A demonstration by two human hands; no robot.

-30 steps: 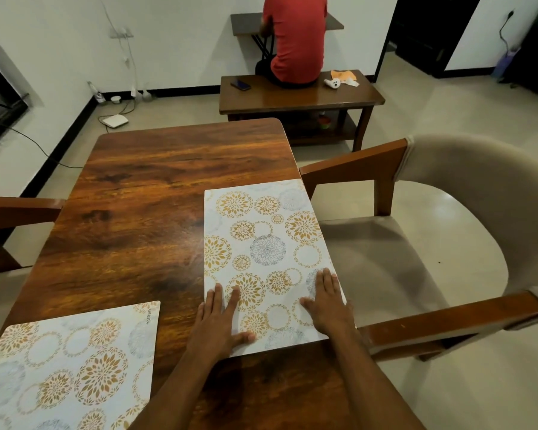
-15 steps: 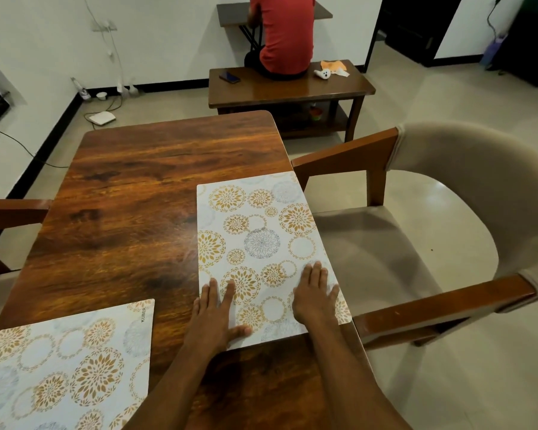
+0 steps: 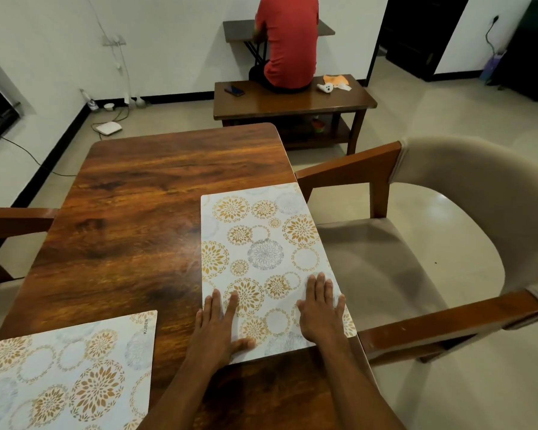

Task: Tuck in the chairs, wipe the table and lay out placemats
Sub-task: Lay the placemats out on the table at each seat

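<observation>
Both palms are lying flat, fingers spread: left hand (image 3: 215,328) and right hand (image 3: 321,308) pressing the placemat (image 3: 261,243) by the table (image 3: 131,218) edge; one sideways nudge risks it overhanging toward the chair (image 3: 448,231).

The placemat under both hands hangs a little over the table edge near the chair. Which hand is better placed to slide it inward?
Probably right. The right hand lies flat by the placemat corner overhanging the table; the left hand sits on its inner edge.
</observation>
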